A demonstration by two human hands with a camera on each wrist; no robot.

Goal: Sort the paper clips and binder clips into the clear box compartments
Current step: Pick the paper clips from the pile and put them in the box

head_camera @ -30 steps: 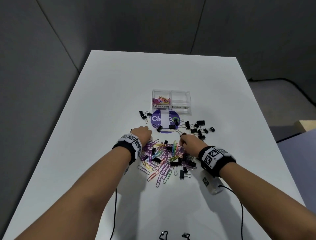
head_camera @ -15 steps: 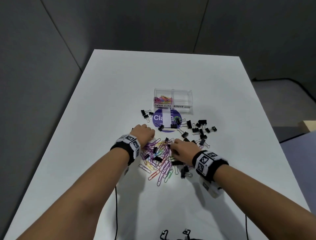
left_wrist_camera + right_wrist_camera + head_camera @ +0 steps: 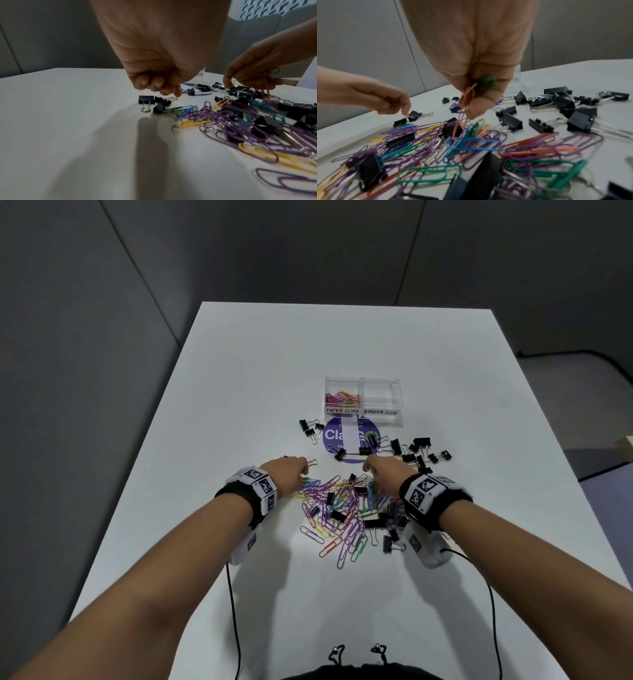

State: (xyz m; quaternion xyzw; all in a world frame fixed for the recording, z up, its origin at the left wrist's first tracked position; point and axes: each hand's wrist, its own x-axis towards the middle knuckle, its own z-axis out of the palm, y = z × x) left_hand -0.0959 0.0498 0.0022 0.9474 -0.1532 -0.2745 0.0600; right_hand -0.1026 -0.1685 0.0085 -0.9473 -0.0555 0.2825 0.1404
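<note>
The clear box (image 3: 397,392) stands past the pile; its left compartment, labelled paper clips, holds colored paper clips (image 3: 342,398), and the right one, labelled binder clips, looks empty. A mixed pile of colored paper clips and black binder clips (image 3: 346,508) lies between my hands. My right hand (image 3: 474,108) pinches a dangling bunch of paper clips (image 3: 485,81) just above the pile. My left hand (image 3: 301,472) hovers at the pile's far left with curled fingers. One of its fingertips (image 3: 177,92) touches the wire handle of a small binder clip (image 3: 163,100).
More black binder clips (image 3: 418,453) lie scattered right of a round purple sticker (image 3: 334,436), and three small ones (image 3: 310,428) to its left. Black cables (image 3: 233,594) trail from both wrists to the near edge. The white table (image 3: 239,405) ends close on both sides.
My right hand has come up out of the pile and moved slightly away from me, pulling a bunch of paper clips with it. The left hand has barely shifted.
</note>
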